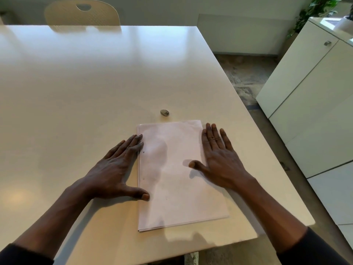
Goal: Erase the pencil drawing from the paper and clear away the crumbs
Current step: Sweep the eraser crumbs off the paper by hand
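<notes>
A white sheet of paper (pixel 177 178) lies on the table near its front right corner, on top of another sheet. Its surface looks almost blank, with one tiny dark speck near the left edge. A small grey oval eraser (pixel 164 112) sits on the table just beyond the paper's far edge. My left hand (pixel 116 169) lies flat along the paper's left edge, fingertips and thumb touching the sheet. My right hand (pixel 219 159) lies flat over the right edge, thumb resting on the paper. Neither hand holds anything.
The cream table (pixel 95 83) stretches far to the left and back. A beige chair (pixel 82 14) stands at its far side. White cabinets (pixel 315 92) stand to the right across a strip of floor, with a plant (pixel 315 10) behind them.
</notes>
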Demonstrator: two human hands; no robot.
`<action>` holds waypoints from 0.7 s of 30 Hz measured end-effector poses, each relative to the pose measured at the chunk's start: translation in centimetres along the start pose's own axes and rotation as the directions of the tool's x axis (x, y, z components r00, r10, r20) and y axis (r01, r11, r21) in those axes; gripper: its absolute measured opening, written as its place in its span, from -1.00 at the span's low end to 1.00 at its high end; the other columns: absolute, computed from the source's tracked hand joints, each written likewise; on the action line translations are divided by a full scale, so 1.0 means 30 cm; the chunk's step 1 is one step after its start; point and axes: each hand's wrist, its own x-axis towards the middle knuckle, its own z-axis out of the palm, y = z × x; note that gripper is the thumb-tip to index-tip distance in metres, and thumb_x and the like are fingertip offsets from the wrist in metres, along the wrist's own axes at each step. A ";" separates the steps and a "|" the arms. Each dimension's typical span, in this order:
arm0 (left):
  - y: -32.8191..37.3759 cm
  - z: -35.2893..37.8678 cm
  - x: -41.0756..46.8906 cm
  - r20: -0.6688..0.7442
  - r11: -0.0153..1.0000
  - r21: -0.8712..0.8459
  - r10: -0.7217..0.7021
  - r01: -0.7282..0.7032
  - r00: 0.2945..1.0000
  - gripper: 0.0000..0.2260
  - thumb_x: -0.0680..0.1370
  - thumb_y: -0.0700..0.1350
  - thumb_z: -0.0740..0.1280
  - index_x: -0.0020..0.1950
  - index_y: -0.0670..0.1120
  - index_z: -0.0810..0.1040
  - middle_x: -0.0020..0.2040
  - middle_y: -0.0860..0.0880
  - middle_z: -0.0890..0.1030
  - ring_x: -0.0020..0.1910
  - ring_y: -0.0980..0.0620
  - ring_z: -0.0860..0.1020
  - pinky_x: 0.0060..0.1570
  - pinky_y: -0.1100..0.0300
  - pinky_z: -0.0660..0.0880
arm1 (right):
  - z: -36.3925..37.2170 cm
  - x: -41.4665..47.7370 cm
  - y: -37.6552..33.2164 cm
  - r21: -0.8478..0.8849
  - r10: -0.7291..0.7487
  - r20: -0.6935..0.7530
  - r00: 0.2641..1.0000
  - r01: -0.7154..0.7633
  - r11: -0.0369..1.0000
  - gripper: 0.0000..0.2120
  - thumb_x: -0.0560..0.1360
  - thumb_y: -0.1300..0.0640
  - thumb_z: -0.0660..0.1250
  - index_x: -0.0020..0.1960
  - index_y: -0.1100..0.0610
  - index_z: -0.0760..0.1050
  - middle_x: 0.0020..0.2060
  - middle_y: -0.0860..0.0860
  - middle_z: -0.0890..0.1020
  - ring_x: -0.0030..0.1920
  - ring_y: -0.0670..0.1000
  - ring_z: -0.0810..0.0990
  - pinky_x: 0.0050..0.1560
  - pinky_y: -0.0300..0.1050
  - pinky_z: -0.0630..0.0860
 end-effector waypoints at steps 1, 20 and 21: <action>0.001 -0.001 -0.001 -0.004 1.000 0.000 0.001 -0.001 1.000 0.37 0.18 0.75 0.29 0.70 0.14 -0.34 0.61 0.33 -0.49 0.58 0.32 -0.48 0.52 0.39 -0.43 | -0.003 -0.014 -0.017 0.000 -0.036 -0.011 0.999 0.036 0.999 0.17 0.47 -0.63 -0.39 0.70 0.28 -0.32 0.68 0.23 -0.33 0.69 0.14 -0.42 0.71 0.17 -0.26; 0.004 -0.003 -0.002 -0.006 1.000 0.007 0.007 -0.007 1.000 0.37 0.20 0.74 0.31 0.70 0.12 -0.33 0.64 0.30 -0.46 0.61 0.29 -0.45 0.58 0.32 -0.39 | 0.017 -0.073 0.037 -0.006 -0.031 0.003 1.000 0.031 0.999 0.11 0.52 -0.61 -0.37 0.70 0.24 -0.36 0.68 0.20 -0.36 0.69 0.11 -0.43 0.72 0.14 -0.26; 0.003 -0.001 -0.002 -0.012 1.000 0.004 0.007 -0.007 1.000 0.37 0.20 0.73 0.32 0.71 0.12 -0.32 0.64 0.29 -0.45 0.61 0.29 -0.44 0.59 0.30 -0.36 | 0.016 -0.081 0.035 0.023 -0.014 -0.057 0.998 0.016 1.000 0.11 0.52 -0.60 -0.41 0.71 0.26 -0.27 0.70 0.22 -0.28 0.71 0.13 -0.35 0.72 0.17 -0.20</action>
